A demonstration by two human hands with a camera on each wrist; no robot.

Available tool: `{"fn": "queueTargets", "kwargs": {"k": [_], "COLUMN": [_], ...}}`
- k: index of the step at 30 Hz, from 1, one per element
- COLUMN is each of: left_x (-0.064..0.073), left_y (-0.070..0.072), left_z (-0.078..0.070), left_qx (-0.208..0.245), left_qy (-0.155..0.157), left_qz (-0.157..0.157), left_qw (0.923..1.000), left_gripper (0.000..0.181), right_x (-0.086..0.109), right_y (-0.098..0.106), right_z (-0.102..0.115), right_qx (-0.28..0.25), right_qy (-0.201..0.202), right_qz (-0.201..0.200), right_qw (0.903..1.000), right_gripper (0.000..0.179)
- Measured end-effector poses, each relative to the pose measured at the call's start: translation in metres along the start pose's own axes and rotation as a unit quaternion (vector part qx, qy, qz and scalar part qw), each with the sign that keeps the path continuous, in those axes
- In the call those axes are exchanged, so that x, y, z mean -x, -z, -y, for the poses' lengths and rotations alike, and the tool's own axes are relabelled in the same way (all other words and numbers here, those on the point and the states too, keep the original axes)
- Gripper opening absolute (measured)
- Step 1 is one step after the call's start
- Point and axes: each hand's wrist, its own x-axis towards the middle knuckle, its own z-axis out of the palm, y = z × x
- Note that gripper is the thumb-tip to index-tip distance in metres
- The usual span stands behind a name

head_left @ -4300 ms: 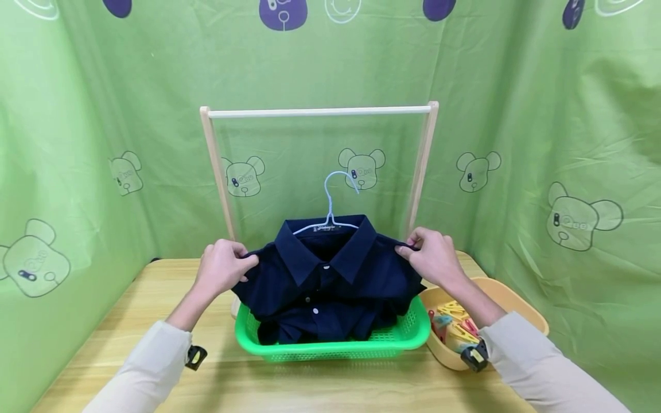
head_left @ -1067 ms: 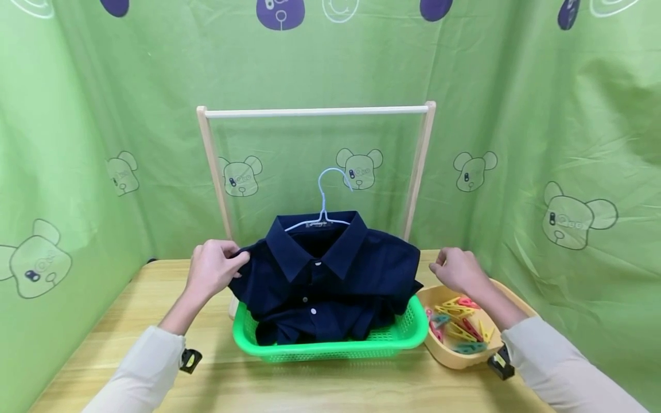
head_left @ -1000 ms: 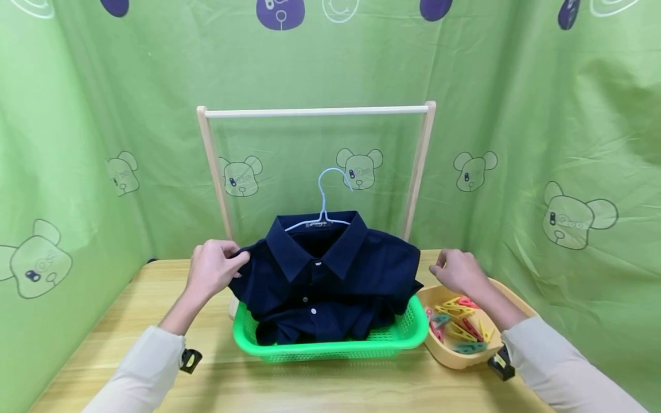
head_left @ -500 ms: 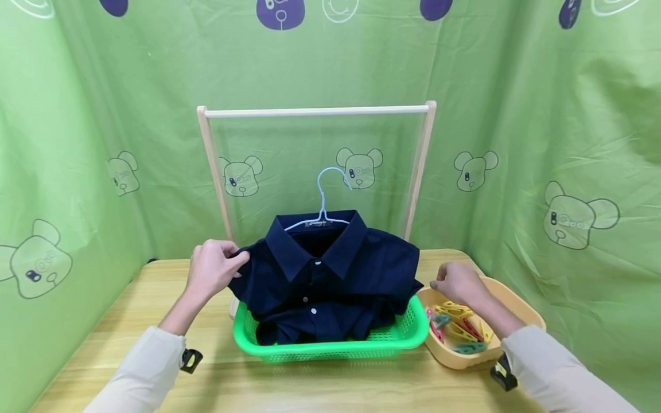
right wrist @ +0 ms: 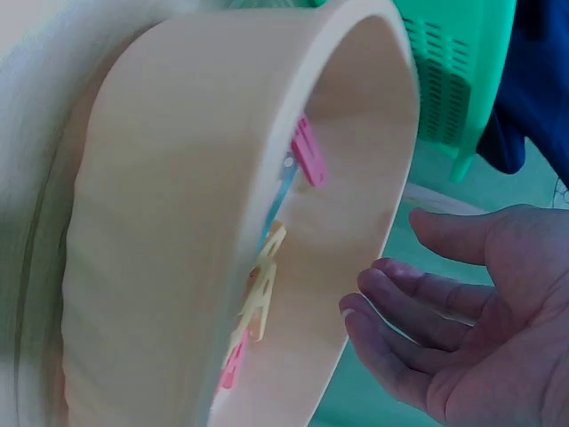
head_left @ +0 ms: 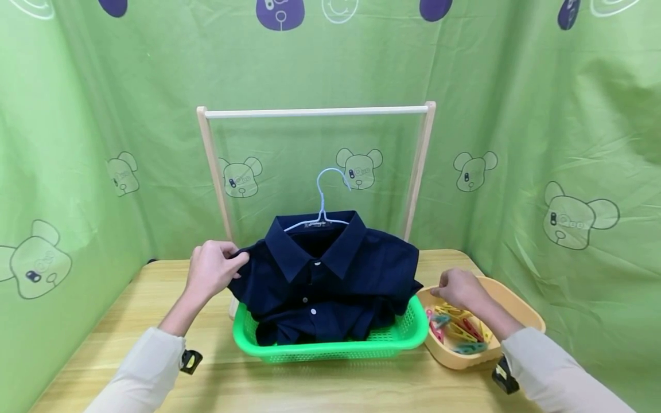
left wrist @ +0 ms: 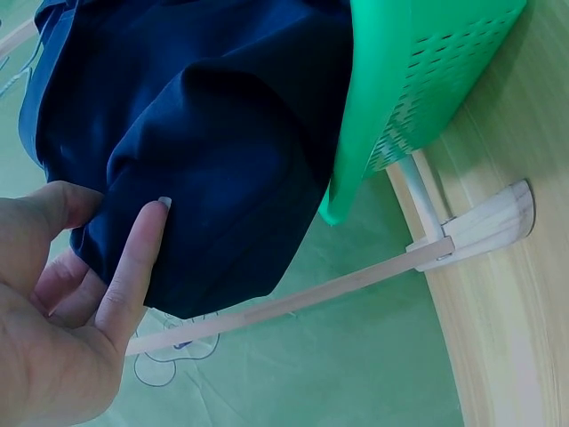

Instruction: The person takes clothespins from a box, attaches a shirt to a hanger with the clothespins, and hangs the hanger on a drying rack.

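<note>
A navy buttoned shirt (head_left: 330,281) hangs on a pale blue wire hanger (head_left: 322,201), its lower part bunched in a green plastic basket (head_left: 330,349). My left hand (head_left: 213,268) pinches the shirt's left-side shoulder edge between thumb and fingers, as the left wrist view also shows. On the other side, my right hand (head_left: 461,289) is over the far rim of an orange tub (head_left: 524,307) of clothespins (head_left: 454,312). In the right wrist view its fingers (right wrist: 418,320) are loosely bent beside the tub rim, with nothing between them and the thumb.
Behind the basket stands a small rack with wooden posts (head_left: 419,172) and a white crossbar (head_left: 317,112). Green printed curtain (head_left: 583,143) encloses the wooden table (head_left: 289,384) at the back and both sides.
The right hand has let go of the shirt's right shoulder, shifted right, then sunk toward the clothespin tub. The left hand keeps its pinch on the shirt.
</note>
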Motion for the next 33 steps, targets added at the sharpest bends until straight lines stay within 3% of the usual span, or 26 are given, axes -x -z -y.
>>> {"fn": "queueTargets", "kwargs": {"k": [20,33], "left_x": [-0.001,-0.002], "left_y": [0.0,0.0], "left_z": [0.001,0.002], "left_qx": [0.001,0.003], "left_qy": [0.007,0.003], "left_qz": [0.007,0.007], "left_qw": [1.0,1.0], "left_gripper": [0.021,0.021], "right_x": [-0.002,-0.001], "right_y": [-0.005,-0.01], "right_z": [-0.025,-0.022], "right_qx": [0.02,0.029], "right_qy": [-0.026,-0.043], "right_qz": [0.012,0.034], "right_qw": [0.9994,0.9981], "right_gripper": [0.005,0.009]}}
